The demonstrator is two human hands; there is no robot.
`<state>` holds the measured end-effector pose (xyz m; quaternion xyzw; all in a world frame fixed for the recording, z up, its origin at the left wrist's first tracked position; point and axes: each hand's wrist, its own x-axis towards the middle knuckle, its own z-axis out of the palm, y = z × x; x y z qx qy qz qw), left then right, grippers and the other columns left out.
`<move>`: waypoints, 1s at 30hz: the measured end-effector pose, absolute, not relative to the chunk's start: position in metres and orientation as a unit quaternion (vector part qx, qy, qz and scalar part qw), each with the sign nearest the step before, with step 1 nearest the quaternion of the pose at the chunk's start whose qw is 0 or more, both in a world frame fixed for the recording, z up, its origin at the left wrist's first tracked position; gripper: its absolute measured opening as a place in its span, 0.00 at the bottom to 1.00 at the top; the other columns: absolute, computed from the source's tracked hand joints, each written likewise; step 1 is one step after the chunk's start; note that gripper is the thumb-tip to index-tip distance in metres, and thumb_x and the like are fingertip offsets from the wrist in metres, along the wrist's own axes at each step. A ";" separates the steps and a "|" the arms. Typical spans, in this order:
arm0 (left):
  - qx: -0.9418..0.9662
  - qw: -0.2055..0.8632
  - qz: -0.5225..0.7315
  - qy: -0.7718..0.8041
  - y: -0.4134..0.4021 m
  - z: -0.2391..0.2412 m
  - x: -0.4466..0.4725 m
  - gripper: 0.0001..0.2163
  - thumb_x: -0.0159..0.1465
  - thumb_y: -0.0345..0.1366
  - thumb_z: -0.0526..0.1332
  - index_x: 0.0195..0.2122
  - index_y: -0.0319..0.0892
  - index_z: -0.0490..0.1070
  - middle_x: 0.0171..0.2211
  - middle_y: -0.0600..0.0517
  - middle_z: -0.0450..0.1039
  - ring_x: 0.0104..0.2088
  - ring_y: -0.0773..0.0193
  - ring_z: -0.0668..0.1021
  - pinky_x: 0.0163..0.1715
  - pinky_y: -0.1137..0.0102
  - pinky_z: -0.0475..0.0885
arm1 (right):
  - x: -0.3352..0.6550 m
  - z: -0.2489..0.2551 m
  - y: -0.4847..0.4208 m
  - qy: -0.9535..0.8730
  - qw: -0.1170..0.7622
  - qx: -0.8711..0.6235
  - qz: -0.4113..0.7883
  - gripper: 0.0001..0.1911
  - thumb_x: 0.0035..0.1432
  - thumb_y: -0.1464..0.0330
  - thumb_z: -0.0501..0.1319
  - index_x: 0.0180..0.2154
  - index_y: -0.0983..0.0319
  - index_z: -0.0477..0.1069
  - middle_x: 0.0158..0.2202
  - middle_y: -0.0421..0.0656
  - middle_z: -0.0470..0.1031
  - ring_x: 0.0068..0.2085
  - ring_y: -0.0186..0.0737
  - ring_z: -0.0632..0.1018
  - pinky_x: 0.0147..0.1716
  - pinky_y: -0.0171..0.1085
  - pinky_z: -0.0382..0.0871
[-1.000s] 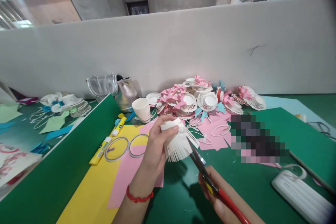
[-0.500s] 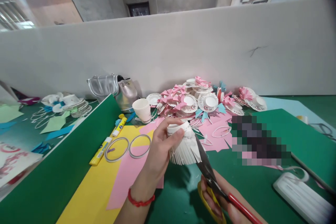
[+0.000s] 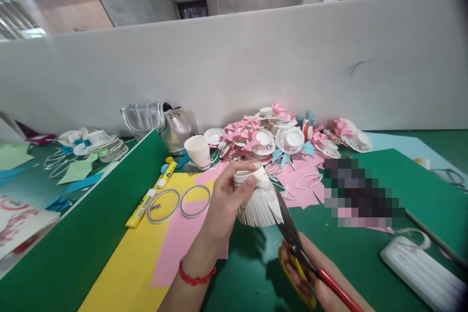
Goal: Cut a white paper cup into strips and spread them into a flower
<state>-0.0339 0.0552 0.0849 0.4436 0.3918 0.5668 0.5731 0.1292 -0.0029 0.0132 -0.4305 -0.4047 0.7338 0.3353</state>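
My left hand (image 3: 228, 195) is closed round the base of a white paper cup (image 3: 256, 202), thumb in front and fingers behind. Much of the cup's wall is cut into narrow strips that fan downward; an uncut part remains at its right side. In my right hand (image 3: 310, 273) is a pair of scissors (image 3: 290, 234) with one yellow and one red handle. Its dark blades are parted and lie at the cup's right edge, with a strip of paper between or beside them. The fingers in the yellow handle are partly hidden.
A heap of small white paper hats with pink bows (image 3: 263, 141) lies by the grey partition. Left stand a white cup (image 3: 198, 151), a silver bag (image 3: 144, 119), glue sticks (image 3: 141, 208) and tape rolls (image 3: 163, 205) on yellow paper (image 3: 120, 263). A green divider (image 3: 87, 209) rises there.
The scissors have shifted slightly right and their blades now stand by the cup's right edge. The left hand still holds the cup in nearly the same place.
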 end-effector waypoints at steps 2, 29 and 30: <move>0.446 0.571 0.565 0.395 0.055 0.085 -0.033 0.09 0.52 0.43 0.67 0.31 0.46 0.74 0.44 0.52 0.74 0.27 0.68 0.72 0.24 0.74 0.64 | 0.128 0.011 -0.003 -0.399 0.340 -0.437 0.731 0.29 0.49 0.41 0.55 0.23 0.61 0.67 0.14 0.34 0.58 0.15 0.27 0.56 0.13 0.28 0.51; 0.455 0.569 0.551 0.406 0.055 0.080 -0.029 0.09 0.53 0.44 0.67 0.31 0.47 0.74 0.25 0.57 0.66 0.27 0.69 0.69 0.25 0.77 0.65 | 0.133 -0.012 -0.007 -0.478 0.365 -0.406 0.688 0.32 0.43 0.36 0.53 0.29 0.59 0.66 0.19 0.34 0.57 0.17 0.30 0.57 0.15 0.31 0.49; 0.454 0.570 0.551 0.406 0.055 0.080 -0.029 0.09 0.53 0.44 0.67 0.31 0.47 0.74 0.25 0.56 0.66 0.28 0.69 0.70 0.25 0.77 0.65 | 0.134 -0.013 -0.007 -0.469 0.360 -0.413 0.693 0.31 0.44 0.37 0.53 0.28 0.59 0.66 0.18 0.34 0.58 0.17 0.30 0.58 0.15 0.31 0.50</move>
